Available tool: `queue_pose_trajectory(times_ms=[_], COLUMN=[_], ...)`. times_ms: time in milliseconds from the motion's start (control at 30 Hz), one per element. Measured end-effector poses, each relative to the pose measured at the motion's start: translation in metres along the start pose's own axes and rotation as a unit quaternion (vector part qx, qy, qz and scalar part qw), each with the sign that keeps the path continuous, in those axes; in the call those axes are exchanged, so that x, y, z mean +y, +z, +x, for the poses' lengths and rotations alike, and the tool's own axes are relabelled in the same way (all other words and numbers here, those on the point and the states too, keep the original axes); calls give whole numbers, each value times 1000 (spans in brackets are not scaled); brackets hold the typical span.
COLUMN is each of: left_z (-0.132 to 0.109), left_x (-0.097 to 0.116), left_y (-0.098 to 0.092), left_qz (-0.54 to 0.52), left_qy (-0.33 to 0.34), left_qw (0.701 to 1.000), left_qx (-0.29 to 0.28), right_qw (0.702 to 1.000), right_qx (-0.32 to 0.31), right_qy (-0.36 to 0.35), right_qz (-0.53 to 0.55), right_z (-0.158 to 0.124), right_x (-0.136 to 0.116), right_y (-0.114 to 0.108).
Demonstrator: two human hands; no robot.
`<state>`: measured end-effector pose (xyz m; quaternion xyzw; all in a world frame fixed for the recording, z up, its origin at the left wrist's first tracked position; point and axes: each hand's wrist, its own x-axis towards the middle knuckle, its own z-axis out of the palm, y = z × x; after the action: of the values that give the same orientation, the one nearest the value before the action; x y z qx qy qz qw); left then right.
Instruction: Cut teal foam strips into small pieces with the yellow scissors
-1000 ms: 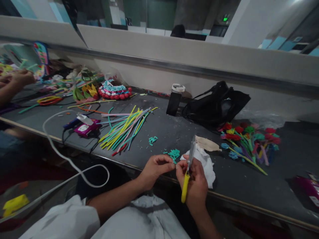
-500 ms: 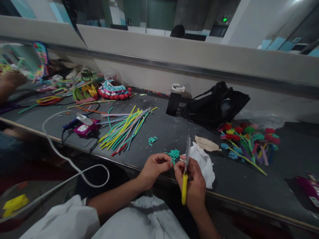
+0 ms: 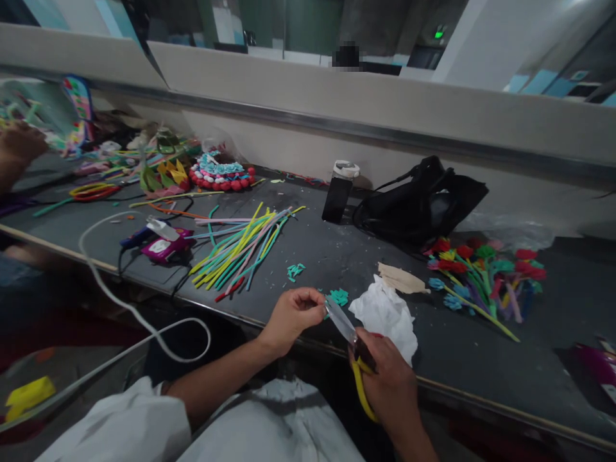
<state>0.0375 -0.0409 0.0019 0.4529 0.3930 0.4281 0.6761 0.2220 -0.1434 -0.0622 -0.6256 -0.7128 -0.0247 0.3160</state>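
Note:
My right hand (image 3: 387, 378) is closed round yellow-handled scissors (image 3: 353, 350) at the near edge of the dark table (image 3: 327, 250). Their blades point up and left toward my left hand (image 3: 293, 314). My left hand pinches a small teal piece (image 3: 328, 307) right at the blade tips. Behind it lie teal scraps (image 3: 339, 296). A crumpled white tissue (image 3: 385, 314) sits just right of the blades.
A fan of coloured pipe cleaners (image 3: 240, 244), a purple device (image 3: 161, 247) with a white cable (image 3: 110, 282), a dark bottle (image 3: 339, 192) and a black bag (image 3: 418, 202) lie further back. Finished pipe-cleaner flowers (image 3: 481, 276) are at right. Another person's hand (image 3: 19, 144) works at far left.
My right hand has dropped back toward me and swung the scissors from upright to pointing left at the teal piece. My left hand has stayed in place.

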Motion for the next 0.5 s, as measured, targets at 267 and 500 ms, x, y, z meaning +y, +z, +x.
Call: queue_pose_trajectory(times_ms=[267, 500], left_z=[1, 0], left_x=[-1, -1], left_y=[-6, -7], left_qz=[8, 6], left_qy=[-3, -13], left_qw=[1000, 1000], left_qx=[-15, -10], right_qw=[1000, 999], right_qx=[-4, 18], right_qy=[-24, -40], right_qz=[17, 22], right_z=[-2, -3], right_x=[0, 0], right_y=[3, 4])
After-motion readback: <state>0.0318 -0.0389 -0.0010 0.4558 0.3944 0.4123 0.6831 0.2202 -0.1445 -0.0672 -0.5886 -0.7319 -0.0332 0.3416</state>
